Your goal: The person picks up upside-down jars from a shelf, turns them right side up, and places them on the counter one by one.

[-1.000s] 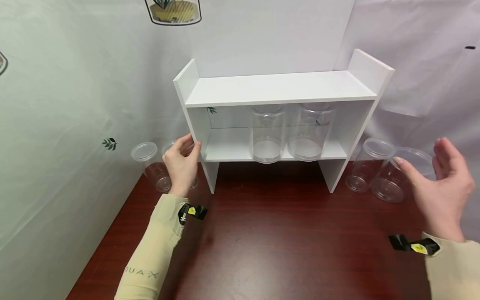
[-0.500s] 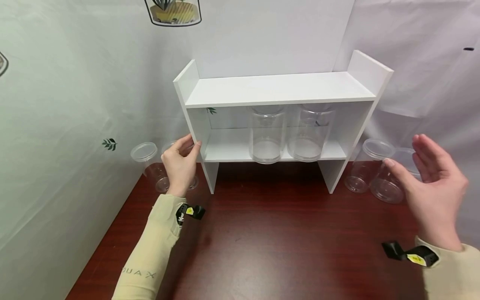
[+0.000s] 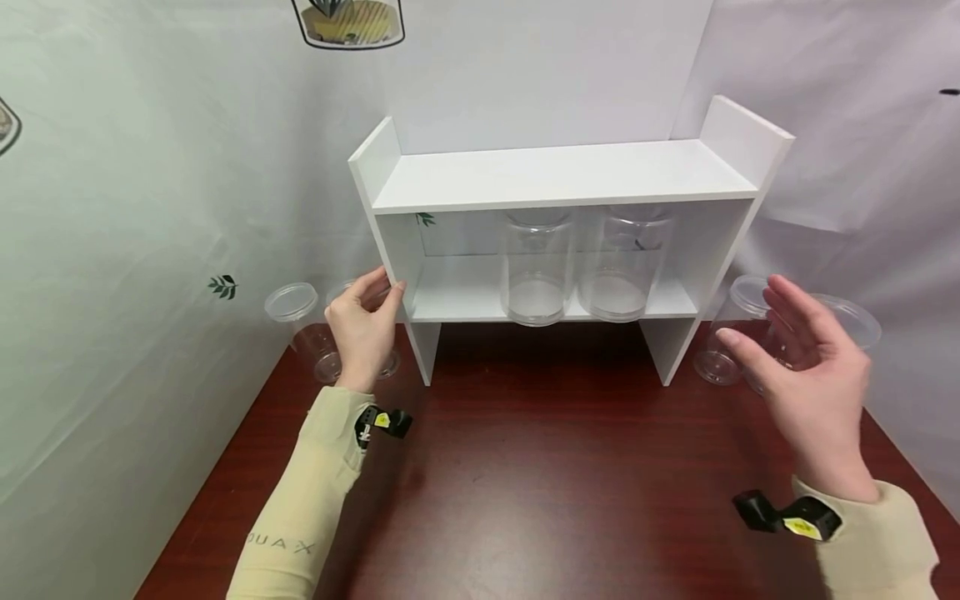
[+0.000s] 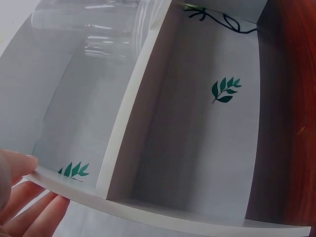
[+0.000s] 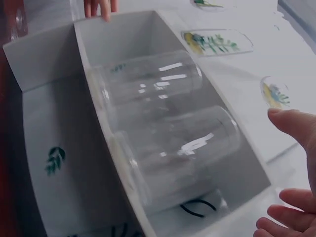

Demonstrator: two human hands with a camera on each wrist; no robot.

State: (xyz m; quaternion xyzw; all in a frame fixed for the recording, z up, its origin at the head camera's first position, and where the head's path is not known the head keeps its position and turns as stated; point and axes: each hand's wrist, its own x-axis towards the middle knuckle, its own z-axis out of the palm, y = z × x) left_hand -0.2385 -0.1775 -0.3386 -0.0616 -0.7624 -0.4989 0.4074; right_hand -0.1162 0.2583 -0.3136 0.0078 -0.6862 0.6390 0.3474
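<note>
At the left side panel of a white two-tier shelf [image 3: 562,177], my left hand [image 3: 362,333] pinches the board's edge. In the left wrist view the thumb lies inside the panel [image 4: 148,211] and the fingers outside. Two clear plastic jars [image 3: 536,296] [image 3: 617,296] stand side by side on the lower board. My right hand [image 3: 813,387] is raised at the right, thumb and fingers spread, holding nothing. It overlaps a tall clear jar [image 3: 718,365] and a wider one [image 3: 862,323] beside the shelf, partly hiding both.
Left of the shelf stands a clear jar [image 3: 292,303], with another jar [image 3: 390,367] mostly hidden behind my left hand. Everything rests on a dark red wooden table [image 3: 525,475]. Pale cloth walls [image 3: 135,250] close in the back and both sides.
My right hand has moved left toward the shelf, from over the wider jar to in front of the right-hand jars. My left hand keeps its hold on the side panel.
</note>
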